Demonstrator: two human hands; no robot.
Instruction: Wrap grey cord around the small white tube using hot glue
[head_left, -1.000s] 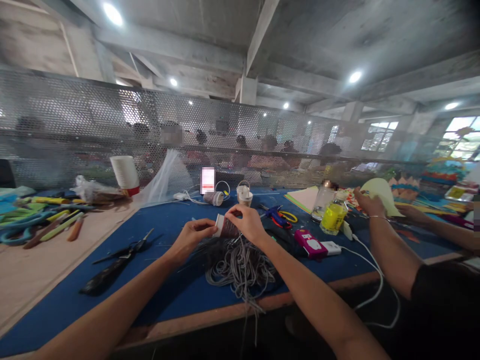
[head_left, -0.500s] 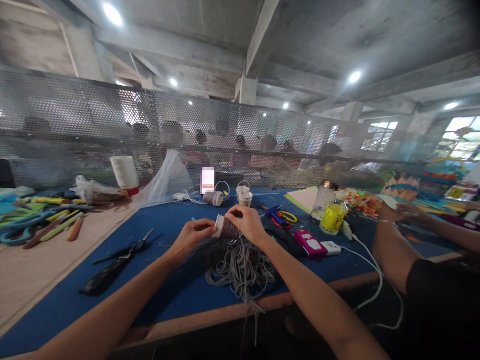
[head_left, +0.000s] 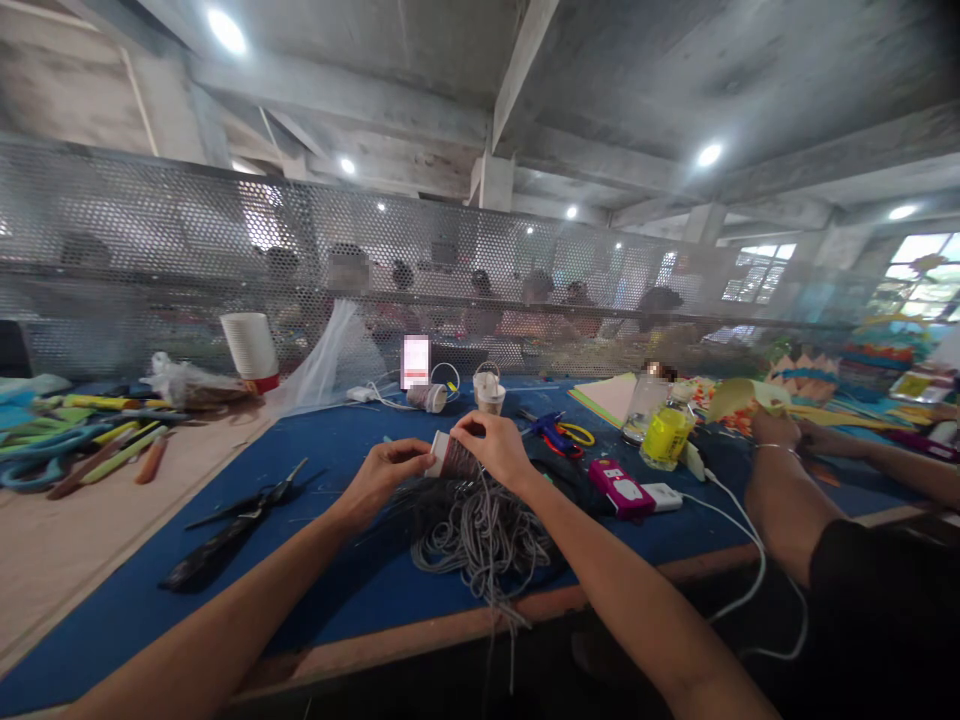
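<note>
Above the blue table mat [head_left: 315, 600], a paper cup [head_left: 441, 453] lies tilted on its side between my hands, its white rim toward the left and grey-brown cord wound round its body. My left hand [head_left: 386, 478] pinches the cup at the white rim. On the other side, my right hand [head_left: 491, 447] is closed over the cord-wrapped end; the fingertips partly hide what they pinch. Just below lies a loose heap of grey cord [head_left: 480, 540], with strands hanging over the table's front edge. A similar cord-wrapped cup [head_left: 429, 398] rests on its side farther back.
Black-handled scissors [head_left: 240, 525] lie at left, near several tools and stacked paper cups [head_left: 249, 348]. A small white pail [head_left: 489, 390], a blue glue gun [head_left: 553, 432], a purple box [head_left: 619, 488] and a yellow bottle [head_left: 667, 432] stand beyond. At right, a co-worker's hands [head_left: 776, 428] hold yellow paper.
My hands and the cup have hardly moved. At the right, the co-worker's hand has shifted, and a yellow sheet now shows raised in it.
</note>
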